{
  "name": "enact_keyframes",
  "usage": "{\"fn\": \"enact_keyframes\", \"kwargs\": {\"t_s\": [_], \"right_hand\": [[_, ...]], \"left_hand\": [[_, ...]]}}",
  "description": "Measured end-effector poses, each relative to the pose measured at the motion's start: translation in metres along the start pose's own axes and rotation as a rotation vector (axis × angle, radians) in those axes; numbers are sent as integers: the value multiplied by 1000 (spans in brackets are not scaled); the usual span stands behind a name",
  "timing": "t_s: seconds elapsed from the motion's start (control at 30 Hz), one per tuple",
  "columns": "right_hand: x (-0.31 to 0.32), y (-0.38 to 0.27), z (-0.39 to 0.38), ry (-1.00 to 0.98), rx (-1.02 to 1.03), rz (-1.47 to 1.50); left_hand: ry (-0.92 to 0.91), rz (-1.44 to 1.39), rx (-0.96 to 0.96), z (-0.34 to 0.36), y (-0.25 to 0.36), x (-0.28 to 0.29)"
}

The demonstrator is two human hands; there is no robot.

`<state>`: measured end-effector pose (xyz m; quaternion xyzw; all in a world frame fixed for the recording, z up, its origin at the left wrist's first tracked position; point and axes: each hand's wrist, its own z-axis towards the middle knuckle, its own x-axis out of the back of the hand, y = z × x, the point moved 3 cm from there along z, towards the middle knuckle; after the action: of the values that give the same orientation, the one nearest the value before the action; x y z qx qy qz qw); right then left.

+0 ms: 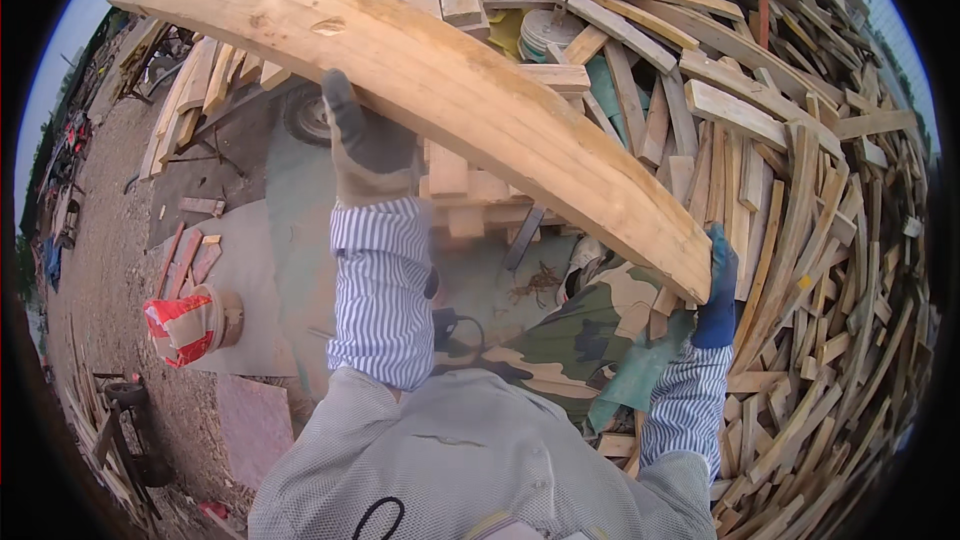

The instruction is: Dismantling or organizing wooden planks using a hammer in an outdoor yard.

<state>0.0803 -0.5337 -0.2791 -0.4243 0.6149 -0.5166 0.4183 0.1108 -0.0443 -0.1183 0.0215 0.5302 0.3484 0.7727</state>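
A long, thick wooden plank [430, 80] is held up in front of me, slanting from the upper left down to the right. My left hand [368, 145], in a grey and tan work glove, supports its lower edge left of the middle; the thumb shows and the other fingers pass out of sight behind the wood. At the plank's right end, my right hand [719, 280] in a blue glove grips the cut end. Striped sleeve covers reach up both forearms. Beneath the plank lies a stack of short wood pieces [470, 190].
A big heap of loose boards [820, 240] fills the right side and far right. More planks [205, 80] rest on a stand at the far left. A bucket with a red and white bag [185, 325] stands on the ground at left. A wheel [308, 115] shows behind my left hand.
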Motion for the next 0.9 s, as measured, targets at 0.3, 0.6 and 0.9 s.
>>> {"fn": "enact_keyframes", "kwargs": {"t_s": [0.3, 0.6, 0.9], "right_hand": [[-190, 136, 13, -203, -277, -524], [-252, 232, -5, -27, -535, -144], [-176, 141, -43, 38, -542, 118]], "left_hand": [[115, 401, -187, 90, 95, 57], [-533, 1396, -490, 144, 82, 51], [-757, 1967, 89, 75, -68, 131]]}}
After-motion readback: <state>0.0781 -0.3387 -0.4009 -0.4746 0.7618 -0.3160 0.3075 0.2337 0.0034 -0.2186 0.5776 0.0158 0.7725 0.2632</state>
